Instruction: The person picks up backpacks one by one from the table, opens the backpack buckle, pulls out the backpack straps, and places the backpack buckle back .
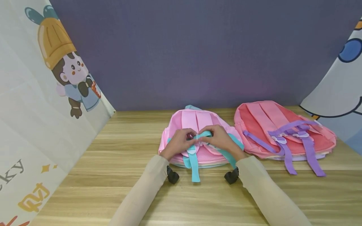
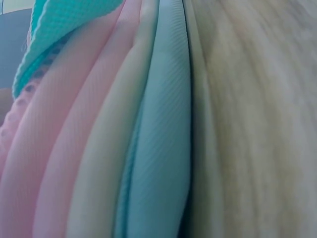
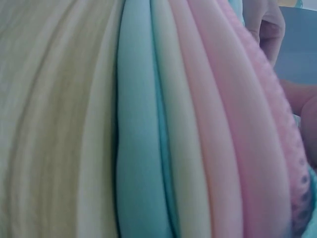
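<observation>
A pink backpack lies on the table with its back panel and shoulder straps facing up. Above its middle, my left hand and right hand meet, fingertips almost together. Between them they pinch a teal strap at a small white piece, partly hidden by the fingers. Another teal strap end hangs over the bag's lower edge. The left wrist view is filled by the bag's layered side. In the right wrist view, fingers show beyond the bag's edge.
To the right lies a coral-pink backpack with purple straps and white buckles. Both bags rest on a wood-grain table. A dark blue-grey panel stands behind, with printed cloths at the sides.
</observation>
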### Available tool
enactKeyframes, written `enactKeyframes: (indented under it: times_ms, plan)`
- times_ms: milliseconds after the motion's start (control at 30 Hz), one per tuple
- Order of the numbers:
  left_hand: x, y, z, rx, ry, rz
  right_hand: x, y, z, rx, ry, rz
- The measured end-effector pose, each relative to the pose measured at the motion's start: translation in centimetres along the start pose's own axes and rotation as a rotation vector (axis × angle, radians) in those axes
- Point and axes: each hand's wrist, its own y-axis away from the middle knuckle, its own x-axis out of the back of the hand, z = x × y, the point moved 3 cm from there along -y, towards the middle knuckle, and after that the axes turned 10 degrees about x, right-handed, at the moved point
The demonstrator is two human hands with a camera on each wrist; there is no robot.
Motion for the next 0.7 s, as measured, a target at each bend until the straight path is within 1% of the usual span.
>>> enactKeyframes:
  times_ms: [267, 533, 700]
  plan:
    - [-0.01, -0.04, 0.03, -0.006, 0.016, -0.004, 0.17, -0.1, 0.09, -0.014, -0.009, -0.002]
    - [0.2, 0.01, 0.07, 0.01, -0.018, 0.002, 0.19, -0.34, -0.1, 0.032, -0.04, -0.003]
    - [-0.04, -0.01, 0.03, 0.01, -0.029, -0.016, 0.08, -0.15, -0.09, 0.018, 0.001, -0.003]
